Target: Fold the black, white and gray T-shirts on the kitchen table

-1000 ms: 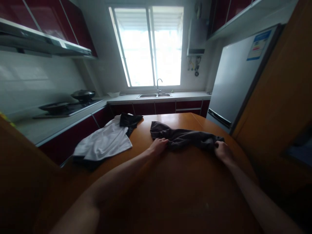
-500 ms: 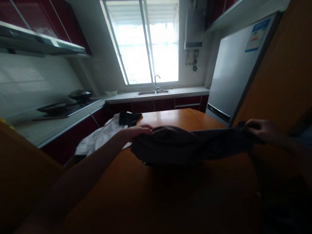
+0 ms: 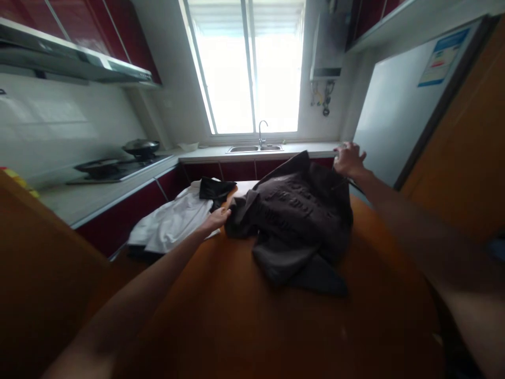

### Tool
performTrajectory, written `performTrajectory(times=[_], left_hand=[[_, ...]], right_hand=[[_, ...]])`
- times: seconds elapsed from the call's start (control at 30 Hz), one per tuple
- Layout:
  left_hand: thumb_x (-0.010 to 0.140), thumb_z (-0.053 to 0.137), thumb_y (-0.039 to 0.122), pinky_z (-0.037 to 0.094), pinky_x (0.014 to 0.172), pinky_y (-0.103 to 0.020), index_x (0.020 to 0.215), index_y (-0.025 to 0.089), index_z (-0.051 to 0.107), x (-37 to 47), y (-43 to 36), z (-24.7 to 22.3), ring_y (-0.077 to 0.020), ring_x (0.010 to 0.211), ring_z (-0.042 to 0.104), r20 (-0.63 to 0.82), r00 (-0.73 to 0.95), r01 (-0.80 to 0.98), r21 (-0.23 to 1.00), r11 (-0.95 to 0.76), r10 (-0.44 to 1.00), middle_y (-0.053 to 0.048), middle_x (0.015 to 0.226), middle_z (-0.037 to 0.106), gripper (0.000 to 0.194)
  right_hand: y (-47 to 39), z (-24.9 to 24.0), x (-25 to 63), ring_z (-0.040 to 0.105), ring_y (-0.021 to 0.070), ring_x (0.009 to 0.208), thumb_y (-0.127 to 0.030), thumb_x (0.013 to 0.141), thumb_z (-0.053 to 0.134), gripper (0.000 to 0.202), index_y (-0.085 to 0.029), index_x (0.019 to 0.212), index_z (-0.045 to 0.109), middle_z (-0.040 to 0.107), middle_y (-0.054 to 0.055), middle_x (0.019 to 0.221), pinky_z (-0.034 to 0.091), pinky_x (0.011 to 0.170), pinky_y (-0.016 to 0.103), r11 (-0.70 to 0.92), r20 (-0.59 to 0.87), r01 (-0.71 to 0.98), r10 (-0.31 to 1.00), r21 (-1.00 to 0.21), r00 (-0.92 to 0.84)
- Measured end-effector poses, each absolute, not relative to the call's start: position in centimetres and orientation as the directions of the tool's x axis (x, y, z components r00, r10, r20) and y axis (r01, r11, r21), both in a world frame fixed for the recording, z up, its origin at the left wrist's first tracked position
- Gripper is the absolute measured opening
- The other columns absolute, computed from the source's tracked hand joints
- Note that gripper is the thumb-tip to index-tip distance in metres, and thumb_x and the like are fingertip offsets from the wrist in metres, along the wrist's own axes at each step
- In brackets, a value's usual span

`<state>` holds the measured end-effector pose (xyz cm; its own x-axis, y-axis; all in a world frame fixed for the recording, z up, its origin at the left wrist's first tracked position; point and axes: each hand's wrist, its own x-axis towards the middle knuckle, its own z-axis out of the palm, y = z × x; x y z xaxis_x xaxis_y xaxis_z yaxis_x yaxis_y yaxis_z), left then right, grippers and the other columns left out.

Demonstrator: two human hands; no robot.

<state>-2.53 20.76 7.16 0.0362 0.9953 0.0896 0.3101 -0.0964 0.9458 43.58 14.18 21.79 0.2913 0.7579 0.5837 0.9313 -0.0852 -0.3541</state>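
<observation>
A dark grey sweatshirt (image 3: 294, 210) with lettering across it lies bunched over the wooden table (image 3: 221, 316), its far right part lifted. My left hand (image 3: 219, 217) pinches its left edge, close to the tabletop. Higher up on the right, my right hand (image 3: 349, 159) is closed on the raised upper corner, and a thin cord hangs near these fingers. The lower part of the cloth rests on the table in loose folds. Left of it lies a white garment (image 3: 173, 218) with a black piece of cloth (image 3: 215, 189) at its far end.
Beyond the table runs a counter with a sink (image 3: 254, 149) under the window. A stove (image 3: 130, 166) with pans stands on the left counter. At the right is a fridge (image 3: 398, 105), near my right arm. A wooden panel (image 3: 43, 273) borders the lower left.
The sweatshirt was stretched sideways between both hands; now it is spread with its lettering showing. My right hand has moved up and inward, my left slightly left. The view has shifted a little left.
</observation>
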Motion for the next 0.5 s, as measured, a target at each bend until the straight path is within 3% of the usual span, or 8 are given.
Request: performTrajectory(times=[0.1, 0.17, 0.23, 0.3, 0.4, 0.5], left_hand=[[0.080, 0.065, 0.027, 0.045, 0.109, -0.042, 0.114, 0.013, 0.067, -4.9, 20.2, 4.5, -0.0322, 0.126, 0.057, 0.297, 0.076, 0.544, 0.788, -0.290, 0.952, -0.017, 0.127, 0.065, 0.037], [0.082, 0.058, 0.021, 0.041, 0.114, -0.043, 0.116, 0.015, 0.068, -5.6, 20.1, 3.4, -0.0299, 0.126, 0.057, 0.413, 0.313, 0.661, 0.552, -0.508, 0.855, -0.015, 0.127, 0.064, 0.036], [0.084, 0.055, 0.018, 0.042, 0.114, -0.042, 0.119, 0.019, 0.068, -6.0, 20.2, 2.6, -0.0268, 0.124, 0.058, 0.398, 0.567, 0.620, 0.371, -0.692, 0.721, -0.012, 0.128, 0.064, 0.038], [0.084, 0.057, 0.017, 0.044, 0.112, -0.041, 0.126, 0.023, 0.066, -6.2, 20.3, 1.9, -0.0254, 0.125, 0.058, 0.336, 0.709, 0.549, 0.288, -0.785, 0.620, -0.009, 0.133, 0.062, 0.043], [0.082, 0.060, 0.016, 0.045, 0.110, -0.041, 0.131, 0.025, 0.065, -6.4, 20.3, 1.1, -0.0263, 0.125, 0.058, 0.255, 0.762, 0.553, 0.222, -0.803, 0.595, -0.008, 0.138, 0.060, 0.050], [0.086, 0.056, 0.016, 0.049, 0.104, -0.037, 0.125, 0.026, 0.069, -6.0, 20.2, 0.7, -0.0245, 0.117, 0.062, 0.261, 0.729, 0.606, 0.183, -0.774, 0.632, -0.007, 0.131, 0.064, 0.042]], right_hand=[[10.7, 15.7, 37.4, 0.042, 0.0317, 0.130, -0.016, 0.096, 0.053, 0.029, -0.008, 0.122, 0.065, 0.052, 0.018, 0.138, 0.031, 0.108, 0.056, 0.021, 0.526, 0.954, 0.837, -0.301, 0.148], [6.4, 11.4, 33.7, 0.051, 0.0278, 0.118, -0.019, 0.094, 0.059, 0.021, -0.014, 0.110, 0.070, 0.061, 0.013, 0.122, 0.039, 0.102, 0.047, 0.071, 0.486, 0.956, 0.870, -0.284, 0.080], [1.3, 7.6, 30.9, 0.055, 0.0261, 0.109, -0.023, 0.094, 0.059, 0.014, -0.019, 0.103, 0.070, 0.063, 0.010, 0.112, 0.042, 0.096, 0.042, 0.172, 0.438, 0.960, 0.897, -0.220, -0.060], [-3.6, 4.4, 29.1, 0.056, 0.0269, 0.104, -0.026, 0.095, 0.058, 0.012, -0.021, 0.100, 0.068, 0.063, 0.009, 0.107, 0.042, 0.092, 0.042, 0.247, 0.409, 0.959, 0.896, -0.137, -0.172], [-8.5, 1.1, 28.6, 0.057, 0.0291, 0.102, -0.027, 0.091, 0.064, 0.020, -0.021, 0.110, 0.066, 0.063, 0.011, 0.109, 0.042, 0.087, 0.041, 0.217, 0.381, 0.975, 0.906, -0.043, -0.185], [-9.4, -0.7, 29.9, 0.059, 0.0281, 0.100, -0.017, 0.092, 0.059, 0.030, -0.021, 0.121, 0.063, 0.066, 0.011, 0.109, 0.041, 0.084, 0.039, 0.142, 0.356, 0.989, 0.923, 0.031, -0.144]])
